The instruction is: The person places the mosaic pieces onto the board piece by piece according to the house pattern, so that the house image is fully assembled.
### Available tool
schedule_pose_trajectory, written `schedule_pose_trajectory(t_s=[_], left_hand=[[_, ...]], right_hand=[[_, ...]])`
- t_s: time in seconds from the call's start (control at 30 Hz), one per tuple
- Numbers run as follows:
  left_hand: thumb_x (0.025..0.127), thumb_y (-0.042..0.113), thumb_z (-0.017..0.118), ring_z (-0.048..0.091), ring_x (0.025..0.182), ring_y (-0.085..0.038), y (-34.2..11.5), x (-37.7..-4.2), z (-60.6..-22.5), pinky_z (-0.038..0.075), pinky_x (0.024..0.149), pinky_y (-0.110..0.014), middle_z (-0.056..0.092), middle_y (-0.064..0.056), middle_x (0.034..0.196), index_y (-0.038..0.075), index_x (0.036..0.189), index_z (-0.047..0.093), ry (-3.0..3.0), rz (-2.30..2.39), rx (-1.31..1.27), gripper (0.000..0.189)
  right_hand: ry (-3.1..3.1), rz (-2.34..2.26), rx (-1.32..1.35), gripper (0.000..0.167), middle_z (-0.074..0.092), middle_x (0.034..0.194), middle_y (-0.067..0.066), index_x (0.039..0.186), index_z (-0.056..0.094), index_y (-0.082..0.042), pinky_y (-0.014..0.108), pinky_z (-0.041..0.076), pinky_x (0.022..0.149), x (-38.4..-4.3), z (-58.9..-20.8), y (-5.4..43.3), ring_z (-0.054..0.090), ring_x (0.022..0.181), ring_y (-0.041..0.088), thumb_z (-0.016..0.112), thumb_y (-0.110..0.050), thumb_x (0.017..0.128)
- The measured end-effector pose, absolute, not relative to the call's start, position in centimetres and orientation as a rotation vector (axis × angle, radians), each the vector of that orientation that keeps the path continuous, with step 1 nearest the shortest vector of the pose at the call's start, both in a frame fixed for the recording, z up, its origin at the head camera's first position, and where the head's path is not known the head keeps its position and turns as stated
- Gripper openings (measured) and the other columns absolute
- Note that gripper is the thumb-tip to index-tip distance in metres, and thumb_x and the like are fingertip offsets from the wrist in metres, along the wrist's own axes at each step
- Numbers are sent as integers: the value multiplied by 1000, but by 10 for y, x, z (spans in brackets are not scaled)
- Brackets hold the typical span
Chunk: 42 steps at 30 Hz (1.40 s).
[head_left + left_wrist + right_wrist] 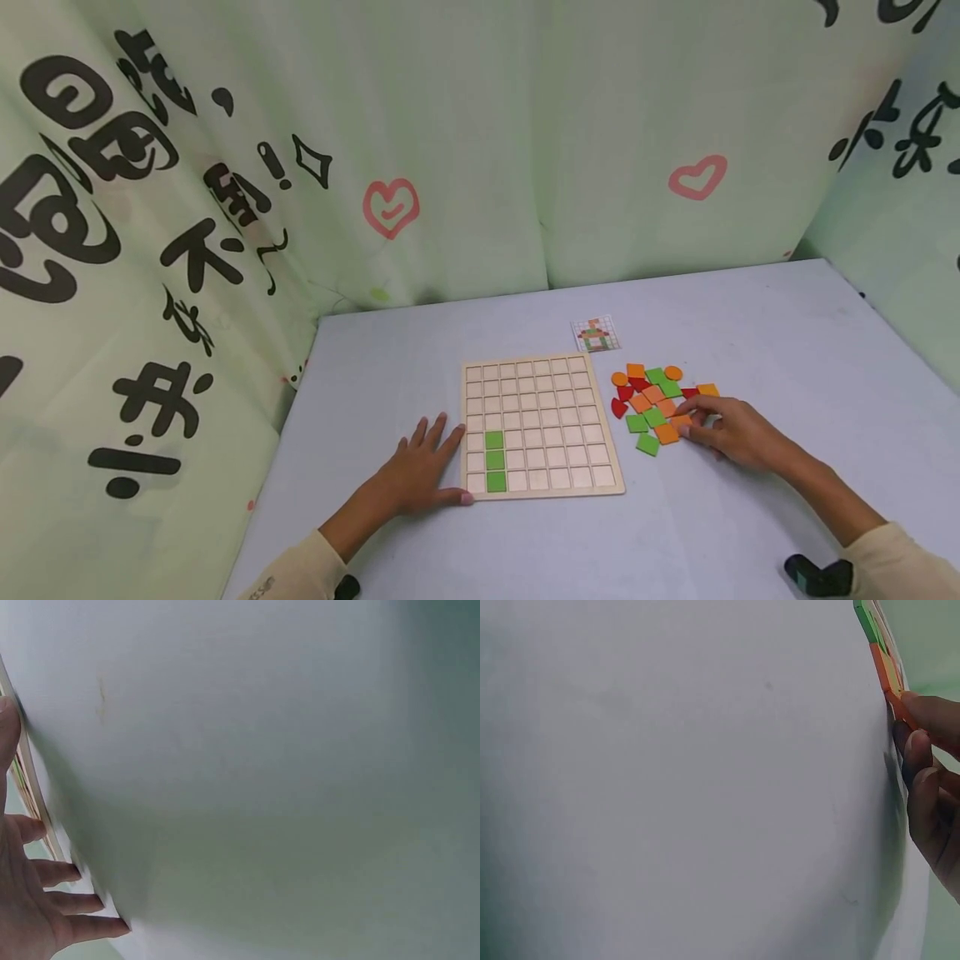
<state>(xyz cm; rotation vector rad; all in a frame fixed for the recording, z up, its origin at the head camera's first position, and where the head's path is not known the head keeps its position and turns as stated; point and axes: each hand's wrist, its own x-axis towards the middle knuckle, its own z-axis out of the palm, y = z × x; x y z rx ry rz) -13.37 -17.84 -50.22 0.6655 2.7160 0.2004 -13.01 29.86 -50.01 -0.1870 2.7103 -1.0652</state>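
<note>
A wooden grid board (617,467) lies on the table, with three green square tiles (495,460) stacked in one column at its lower left. My left hand (420,472) is spread flat beside the board, its thumb and index fingertip at the board's left edge; the left wrist view shows its straight fingers (88,928) too. To the right of the board, at the near side of a loose tile pile, my right hand (738,433) pinches an orange square tile (680,422) between thumb and fingers. That tile's edge (901,711) shows in the right wrist view.
The pile holds several orange, green and red pieces, among them a green square (648,444) and an orange disc (673,372). Behind the board lies a small picture card (597,333). A printed curtain (480,167) hangs beyond the table (547,550).
</note>
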Motion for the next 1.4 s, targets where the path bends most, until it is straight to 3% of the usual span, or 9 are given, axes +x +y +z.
schedule_pose_trajectory(t_s=[0.77, 1.4], left_hand=[[81, 78, 59, 23, 148, -52, -177, -131, -502, 36, 107, -69, 22, -20, 166, 19, 160, 26, 2711, 172, 672, 104], [81, 77, 62, 24, 148, -51, -175, -131, -497, 36, 107, -68, 23, -20, 165, 18, 160, 28, 2722, 172, 665, 104]], right_hand=[[2647, -1154, -228, 35, 57, 87, 5, 121, 67, -1, 23, 49, 54, -130, -489, 292, 55, 54, 14, 75, -18, 91], [2453, -1332, -362, 36, 58, 91, 9, 122, 65, 0, 26, 54, 57, -132, -485, 232, 59, 56, 15, 75, -13, 89]])
